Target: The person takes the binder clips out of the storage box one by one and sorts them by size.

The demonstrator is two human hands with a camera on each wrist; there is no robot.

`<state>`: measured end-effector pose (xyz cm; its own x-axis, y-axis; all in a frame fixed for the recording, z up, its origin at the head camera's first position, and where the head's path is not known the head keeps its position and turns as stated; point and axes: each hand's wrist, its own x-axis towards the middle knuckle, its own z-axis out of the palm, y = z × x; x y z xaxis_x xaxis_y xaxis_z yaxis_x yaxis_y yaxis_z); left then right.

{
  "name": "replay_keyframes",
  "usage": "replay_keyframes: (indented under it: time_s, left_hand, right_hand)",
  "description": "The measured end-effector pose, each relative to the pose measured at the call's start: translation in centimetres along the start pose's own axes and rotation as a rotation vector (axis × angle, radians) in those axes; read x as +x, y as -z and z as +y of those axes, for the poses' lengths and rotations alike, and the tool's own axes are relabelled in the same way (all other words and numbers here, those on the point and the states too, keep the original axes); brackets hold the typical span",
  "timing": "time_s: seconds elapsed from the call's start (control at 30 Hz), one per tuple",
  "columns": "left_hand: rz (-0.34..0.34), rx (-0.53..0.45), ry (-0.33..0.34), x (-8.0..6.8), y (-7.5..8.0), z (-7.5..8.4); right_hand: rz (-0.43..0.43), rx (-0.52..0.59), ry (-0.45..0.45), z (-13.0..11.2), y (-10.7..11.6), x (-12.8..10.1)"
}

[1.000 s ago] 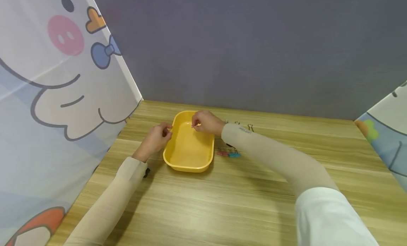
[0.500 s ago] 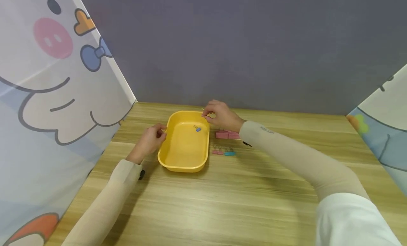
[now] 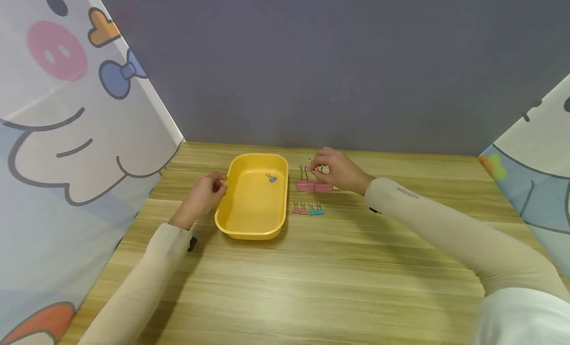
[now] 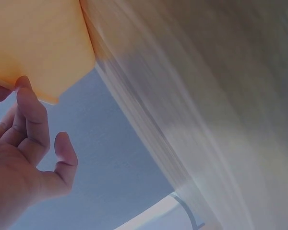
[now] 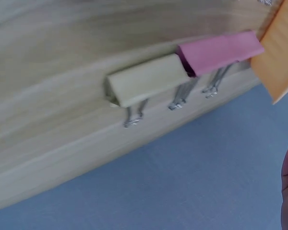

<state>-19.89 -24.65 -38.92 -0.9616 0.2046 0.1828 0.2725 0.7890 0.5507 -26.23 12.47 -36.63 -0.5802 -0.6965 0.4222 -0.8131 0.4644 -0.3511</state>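
A yellow tray [image 3: 249, 209] lies on the table with one small blue binder clip [image 3: 272, 178] inside. At its left rim, my left hand [image 3: 201, 196] has bent fingers; in the left wrist view a fingertip [image 4: 24, 82] touches the rim, thumb apart. My right hand [image 3: 340, 171] hovers over the large binder clips, thumb and index close together; I see nothing held. Two large pink binder clips [image 3: 305, 186] stand side by side, handles up. A cream binder clip [image 5: 149, 79] adjoins the pink ones in the right wrist view, mostly hidden by my hand in the head view.
Small pink binder clips [image 3: 299, 211] and small light-blue ones [image 3: 316, 212] form a row nearer me, right of the tray. A grey panel [image 3: 311, 73] rises behind the table, and a cartoon-printed sheet [image 3: 75, 157] borders the left side.
My right hand has let go of the small blue binder clip in the tray, then moved right to above the large clips. The left hand stays at the rim; the head view has turned slightly right.
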Motion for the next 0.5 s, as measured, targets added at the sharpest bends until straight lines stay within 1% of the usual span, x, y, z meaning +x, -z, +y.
replay_keyframes:
  time_s: [0.27, 0.43, 0.5]
  left_hand:
    - [-0.001, 0.009, -0.005, -0.1, 0.0, -0.1]
    - [-0.001, 0.013, -0.001, -0.1, 0.0, -0.1]
    - [-0.001, 0.013, -0.002, -0.1, 0.0, -0.1]
  right_hand:
    - [0.002, -0.044, 0.060, 0.0, 0.0, -3.5]
    - [-0.053, -0.035, 0.059, 0.0, -0.5, -5.9]
    - [-0.078, -0.035, 0.045, -0.1, -0.8, -6.8]
